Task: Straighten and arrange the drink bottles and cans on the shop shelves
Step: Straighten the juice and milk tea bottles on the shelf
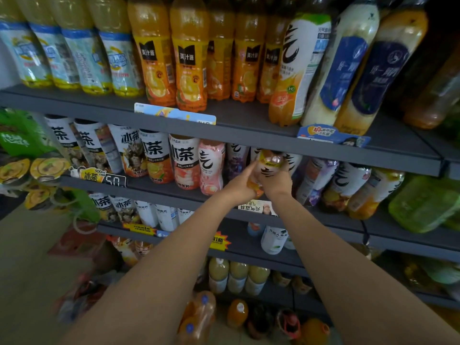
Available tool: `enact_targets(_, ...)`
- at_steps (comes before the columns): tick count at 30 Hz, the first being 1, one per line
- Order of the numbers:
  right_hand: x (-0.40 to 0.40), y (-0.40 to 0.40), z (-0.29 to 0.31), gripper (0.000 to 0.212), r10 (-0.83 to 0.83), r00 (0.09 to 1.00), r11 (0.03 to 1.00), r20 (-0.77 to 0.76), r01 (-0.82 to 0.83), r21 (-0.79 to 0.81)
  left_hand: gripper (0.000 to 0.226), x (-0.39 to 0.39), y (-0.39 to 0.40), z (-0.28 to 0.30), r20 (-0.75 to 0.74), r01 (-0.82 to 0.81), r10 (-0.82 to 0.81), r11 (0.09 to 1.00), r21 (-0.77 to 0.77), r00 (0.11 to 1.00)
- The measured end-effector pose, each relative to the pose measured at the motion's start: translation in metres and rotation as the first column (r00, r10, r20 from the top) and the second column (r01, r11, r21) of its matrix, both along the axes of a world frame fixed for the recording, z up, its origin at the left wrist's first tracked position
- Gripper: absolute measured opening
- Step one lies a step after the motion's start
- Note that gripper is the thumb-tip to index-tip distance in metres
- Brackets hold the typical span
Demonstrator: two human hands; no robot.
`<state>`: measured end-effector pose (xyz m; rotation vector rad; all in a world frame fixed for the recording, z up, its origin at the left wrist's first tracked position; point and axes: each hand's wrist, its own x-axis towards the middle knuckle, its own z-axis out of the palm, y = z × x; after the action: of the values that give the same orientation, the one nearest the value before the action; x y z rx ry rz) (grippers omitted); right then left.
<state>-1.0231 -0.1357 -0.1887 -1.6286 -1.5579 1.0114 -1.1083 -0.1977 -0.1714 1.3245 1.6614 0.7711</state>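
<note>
Both my hands hold one white-labelled drink bottle point(270, 164) at the front of the second shelf point(174, 189), tipped toward me under the shelf above. My left hand point(242, 184) grips its lower orange part from the left. My right hand point(276, 181) wraps its middle from the right. A pink bottle point(211, 165) stands just left of it, then a row of iced-tea bottles point(185, 160). More white-labelled bottles point(348, 185) lean to the right of my hands.
The top shelf point(236, 120) carries orange juice bottles point(190, 58) and tall leaning bottles point(343, 66). Lower shelves hold small bottles point(273, 240); more bottles point(236, 313) stand on the floor. Green bags point(423, 202) lie at the right, lidded cups point(49, 168) at the left.
</note>
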Motion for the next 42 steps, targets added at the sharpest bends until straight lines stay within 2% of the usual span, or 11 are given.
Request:
enact_targets(3,0.001,-0.002,-0.015,0.075,-0.035,0.99,0.999,-0.135,0.037,0.008,0.09,0.002,0.005,-0.011,-0.009,-0.004,0.004,0.999,-0.038,1.0)
enact_targets(8,-0.012,0.001,-0.026,0.053,-0.093,0.986,0.995,-0.142,0.089,-0.037,0.09,0.0,0.012,-0.025,-0.007,-0.028,0.027,0.999,-0.036,1.0)
enact_targets(14,-0.025,0.005,-0.042,0.047,-0.083,0.996,0.994,0.041,0.085,-0.065,0.096,-0.018,0.017,-0.038,-0.008,-0.036,0.036,0.999,-0.015,0.999)
enact_targets(18,-0.024,0.003,-0.046,0.038,-0.089,0.983,0.996,0.163,0.088,0.011,0.095,-0.019,0.017,-0.039,0.013,-0.041,0.041,0.999,-0.004,0.999)
enact_targets(24,-0.015,0.003,-0.045,0.031,-0.093,0.971,0.995,0.22,0.081,0.062,0.091,-0.005,0.019,-0.039,0.069,-0.037,0.037,0.999,-0.002,0.997)
enact_targets(30,-0.015,-0.006,-0.043,0.029,-0.094,0.969,0.995,0.229,0.088,0.034,0.084,-0.001,0.014,-0.042,-0.037,-0.032,0.032,0.999,-0.007,0.999)
enact_targets(33,-0.009,-0.028,-0.038,0.026,-0.119,0.957,0.986,0.264,0.083,0.144,0.059,0.004,-0.001,-0.04,-0.22,-0.131,0.17,0.975,0.181,0.96)
enact_targets(35,-0.002,-0.048,-0.027,0.023,-0.127,0.957,0.961,0.261,0.054,0.27,0.04,0.002,-0.019,-0.032,-0.334,-0.165,0.308,0.904,0.395,0.891)
enact_targets(37,0.007,-0.068,-0.006,0.02,-0.123,0.967,0.907,0.224,0.018,0.42,0.033,-0.003,-0.035,-0.013,-0.408,-0.114,0.387,0.826,0.552,0.827)
enact_targets(42,0.013,-0.079,0.093,0.017,-0.065,0.988,0.753,0.141,-0.044,0.656,0.032,-0.007,-0.044,0.079,-0.299,-0.141,0.503,0.664,0.735,0.811)
